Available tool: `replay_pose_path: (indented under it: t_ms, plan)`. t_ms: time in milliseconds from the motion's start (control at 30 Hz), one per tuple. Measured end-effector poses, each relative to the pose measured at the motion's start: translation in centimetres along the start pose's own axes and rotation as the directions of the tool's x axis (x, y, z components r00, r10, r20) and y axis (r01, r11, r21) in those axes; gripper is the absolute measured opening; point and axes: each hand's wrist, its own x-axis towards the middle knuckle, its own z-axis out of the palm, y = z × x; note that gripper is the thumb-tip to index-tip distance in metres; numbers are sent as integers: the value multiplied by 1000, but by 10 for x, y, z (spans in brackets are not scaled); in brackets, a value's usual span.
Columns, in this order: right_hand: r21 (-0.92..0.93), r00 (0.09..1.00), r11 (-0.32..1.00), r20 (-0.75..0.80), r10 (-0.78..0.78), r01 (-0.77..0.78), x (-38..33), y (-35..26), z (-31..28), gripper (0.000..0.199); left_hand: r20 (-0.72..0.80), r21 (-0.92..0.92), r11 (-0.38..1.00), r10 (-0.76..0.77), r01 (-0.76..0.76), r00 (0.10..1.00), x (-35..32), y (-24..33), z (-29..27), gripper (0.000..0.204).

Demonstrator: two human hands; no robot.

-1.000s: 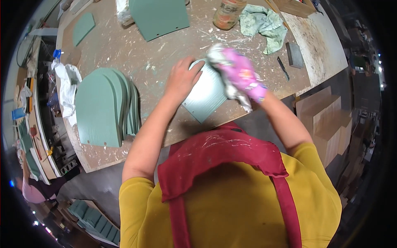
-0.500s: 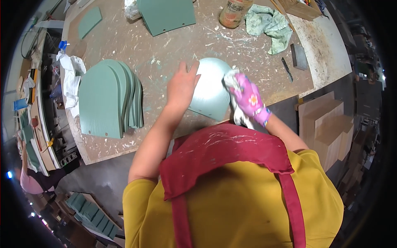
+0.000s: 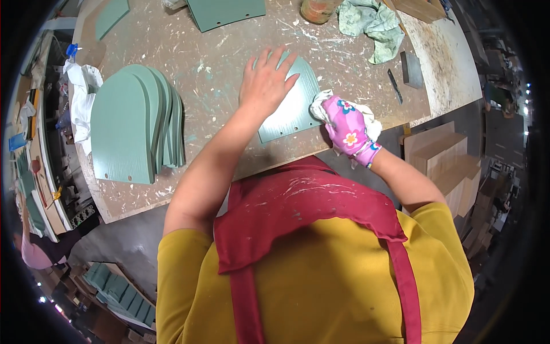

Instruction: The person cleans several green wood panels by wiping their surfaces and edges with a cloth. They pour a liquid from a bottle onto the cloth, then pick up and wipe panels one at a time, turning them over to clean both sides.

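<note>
A green board with one rounded end (image 3: 295,109) lies flat on the worktable before me, its straight edge with small holes facing me. My bare left hand (image 3: 268,80) rests on its rounded end with fingers spread. In a pink flowered glove, my right hand (image 3: 345,127) is closed around a crumpled white cloth (image 3: 321,103) at the board's near right corner. To the left stands a stack of similar green boards (image 3: 123,126), slightly fanned out.
More green boards (image 3: 226,12) lie at the far side of the worktable (image 3: 212,120). A jar (image 3: 318,10), a stained rag (image 3: 373,26), a knife (image 3: 395,86) and a grey block (image 3: 411,70) sit at the right. Wooden pieces (image 3: 438,157) stand beside the table.
My right hand with the cloth has slid down the board's right edge toward me. My left hand has moved farther onto the rounded end, fingers spreading wider. The view has shifted slightly.
</note>
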Motion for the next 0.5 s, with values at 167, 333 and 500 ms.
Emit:
replay_pose_path:
  t_ms: [167, 333, 500]
  plan:
    - [49, 983, 982, -22, -181, 182, 9, -12, -10, 28, 36, 43, 998, -37, 36, 999, -1, -5, 4, 45]
    - [103, 956, 965, 146, -253, 240, 29, -80, 11, 31, 35, 66, 994, -91, 88, 995, 4, 2, 7, 46]
    - [37, 976, 997, -208, -64, 74, 8, -31, 5, 24, -40, 25, 997, -66, 67, 997, 1, -2, 12, 43]
